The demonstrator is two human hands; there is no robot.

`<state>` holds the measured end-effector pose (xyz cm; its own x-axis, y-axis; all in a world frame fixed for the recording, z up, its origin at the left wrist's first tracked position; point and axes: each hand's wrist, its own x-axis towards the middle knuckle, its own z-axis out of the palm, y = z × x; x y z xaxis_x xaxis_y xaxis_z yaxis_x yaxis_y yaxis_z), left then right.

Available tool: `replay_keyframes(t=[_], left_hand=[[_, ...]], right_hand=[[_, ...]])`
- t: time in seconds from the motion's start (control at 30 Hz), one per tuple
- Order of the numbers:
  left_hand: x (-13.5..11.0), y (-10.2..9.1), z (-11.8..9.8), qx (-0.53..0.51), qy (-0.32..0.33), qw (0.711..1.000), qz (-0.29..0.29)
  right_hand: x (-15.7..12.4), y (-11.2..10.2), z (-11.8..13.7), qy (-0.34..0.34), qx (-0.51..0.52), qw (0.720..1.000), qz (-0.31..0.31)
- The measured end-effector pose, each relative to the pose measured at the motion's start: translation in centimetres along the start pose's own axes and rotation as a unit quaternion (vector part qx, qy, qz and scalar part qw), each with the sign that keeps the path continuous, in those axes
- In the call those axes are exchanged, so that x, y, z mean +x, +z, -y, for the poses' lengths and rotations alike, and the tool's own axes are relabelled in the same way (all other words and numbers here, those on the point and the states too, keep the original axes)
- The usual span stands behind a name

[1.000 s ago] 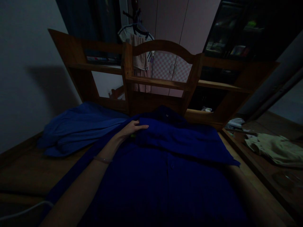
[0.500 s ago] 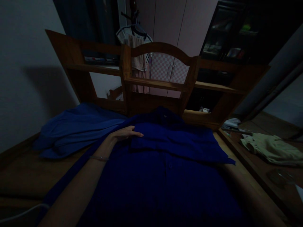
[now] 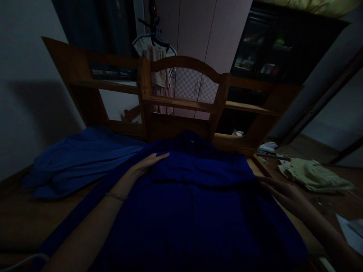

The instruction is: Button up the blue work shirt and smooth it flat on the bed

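Observation:
A dark blue buttoned shirt (image 3: 176,219) lies spread in front of me, its collar toward the wooden headboard. A sleeve (image 3: 198,168) is folded across its upper part. My left hand (image 3: 146,163) rests at the left end of this fold, thumb stretched over the cloth; some of its fingers are hard to make out in the dim light. At the shirt's right edge, my right hand (image 3: 279,190) has its fingers stretched out, fingertips by the end of the fold. Whether those fingertips touch the cloth is unclear.
A wooden headboard (image 3: 181,100) with shelves stands beyond the shirt. Lighter blue cloth (image 3: 85,160) lies crumpled at the left, near the wall. To the right, a pale green garment (image 3: 314,173) lies on a brown surface. Clothes (image 3: 157,70) hang from a stand behind.
My right hand has come out from beneath the right end of the folded part and moved right. That end now lies down on the shirt. The view has shifted slightly right.

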<state>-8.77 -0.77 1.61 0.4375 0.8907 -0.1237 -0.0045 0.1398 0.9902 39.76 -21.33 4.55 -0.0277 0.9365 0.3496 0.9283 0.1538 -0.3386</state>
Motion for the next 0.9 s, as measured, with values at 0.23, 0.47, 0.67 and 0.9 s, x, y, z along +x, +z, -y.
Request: replay_keyframes(t=[0.23,0.47,0.67,0.9], left_hand=[[0.9,-0.7,1.2,0.007,0.024,1.000,-0.002],[0.3,-0.8,0.8,0.042,0.035,0.999,-0.001],[-0.8,-1.2,-0.2,0.035,0.035,0.996,0.079],[-1.6,-0.8,-0.7,0.065,0.023,0.992,0.109]], right_hand=[[7.9,1.6,7.0,0.005,-0.117,0.987,-0.114],[10.6,7.6,5.3,-0.082,-0.126,0.989,0.012],[7.6,10.5,-3.5,0.000,-0.190,0.980,0.064],[8.8,8.4,1.5,-0.080,-0.185,0.979,-0.007]])
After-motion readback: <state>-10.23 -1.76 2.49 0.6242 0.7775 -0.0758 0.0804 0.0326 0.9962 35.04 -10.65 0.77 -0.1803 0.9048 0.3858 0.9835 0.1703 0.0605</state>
